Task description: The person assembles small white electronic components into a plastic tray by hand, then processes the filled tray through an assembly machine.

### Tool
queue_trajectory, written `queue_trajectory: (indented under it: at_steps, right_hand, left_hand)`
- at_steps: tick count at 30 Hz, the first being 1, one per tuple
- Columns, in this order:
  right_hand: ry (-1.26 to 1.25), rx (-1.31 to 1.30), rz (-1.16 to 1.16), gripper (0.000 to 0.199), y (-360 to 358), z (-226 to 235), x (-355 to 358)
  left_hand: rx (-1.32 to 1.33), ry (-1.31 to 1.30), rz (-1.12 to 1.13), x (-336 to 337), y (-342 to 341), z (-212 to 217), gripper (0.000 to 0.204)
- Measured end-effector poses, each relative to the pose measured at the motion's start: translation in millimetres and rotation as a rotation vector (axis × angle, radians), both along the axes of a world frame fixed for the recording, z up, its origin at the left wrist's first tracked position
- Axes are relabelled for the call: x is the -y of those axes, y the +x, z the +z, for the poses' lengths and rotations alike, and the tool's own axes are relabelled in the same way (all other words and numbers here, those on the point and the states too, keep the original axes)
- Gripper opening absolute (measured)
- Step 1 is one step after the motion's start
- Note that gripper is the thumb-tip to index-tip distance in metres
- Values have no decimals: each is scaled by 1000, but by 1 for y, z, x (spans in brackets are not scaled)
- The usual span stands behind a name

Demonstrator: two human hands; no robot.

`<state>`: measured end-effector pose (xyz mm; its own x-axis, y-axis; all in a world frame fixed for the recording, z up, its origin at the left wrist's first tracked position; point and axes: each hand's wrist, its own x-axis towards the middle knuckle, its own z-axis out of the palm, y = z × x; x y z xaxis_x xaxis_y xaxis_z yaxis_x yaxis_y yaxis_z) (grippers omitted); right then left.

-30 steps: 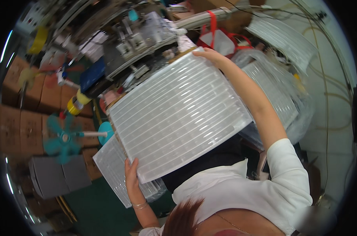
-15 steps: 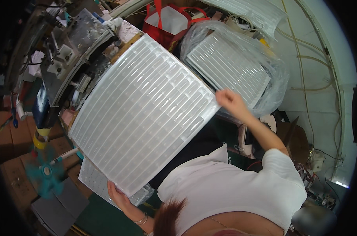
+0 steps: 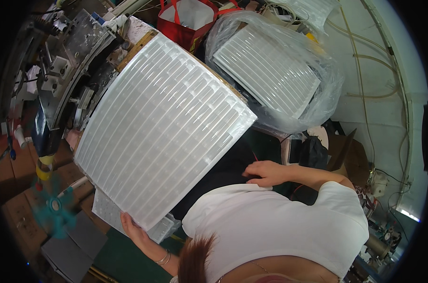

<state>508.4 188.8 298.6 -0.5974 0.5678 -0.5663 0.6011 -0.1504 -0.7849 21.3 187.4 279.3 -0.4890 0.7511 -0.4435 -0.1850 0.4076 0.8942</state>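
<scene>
A large translucent white plastic tray with many ribbed slots lies across the bench in front of me. My left hand grips its near left corner, fingers up along the edge; part of the hand is hidden by the tray. My right hand is off the tray, above my dark-clad lap next to the hem of my white shirt. It holds nothing that I can see, its fingers loosely stretched and the thumb apart. Beneath the tray's near left corner a second clear plastic tray shows in part.
Similar trays sit in a clear plastic bag at the far right, beside a red bag. Metal machinery lines the left. Below it are a spinning teal fan and cardboard boxes.
My right hand has let go of the tray's right corner and drawn back toward my lap. My left hand stays at the near corner. The whole view has shifted slightly.
</scene>
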Motion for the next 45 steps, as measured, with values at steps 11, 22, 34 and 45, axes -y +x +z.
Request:
queue_trajectory:
  at_steps: [11, 22, 34, 45]
  right_hand:
    - [-522, -276, -334, 49, 35, -27, -14]
    - [-702, -813, -2374, 55, 108, -244, -112]
    - [-557, -1227, -2418, 30, 119, -259, -109]
    - [-562, -896, -2401, 29, 105, -259, -104]
  left_hand:
    - [-351, -95, 73, -10, 34, 18, 54]
    - [-746, 318, -146, -7, 140, 97, 36]
    - [-408, 364, -1613, -43, 274, 43, 42]
    - [-609, 388, -2035, -54, 331, 8, 36]
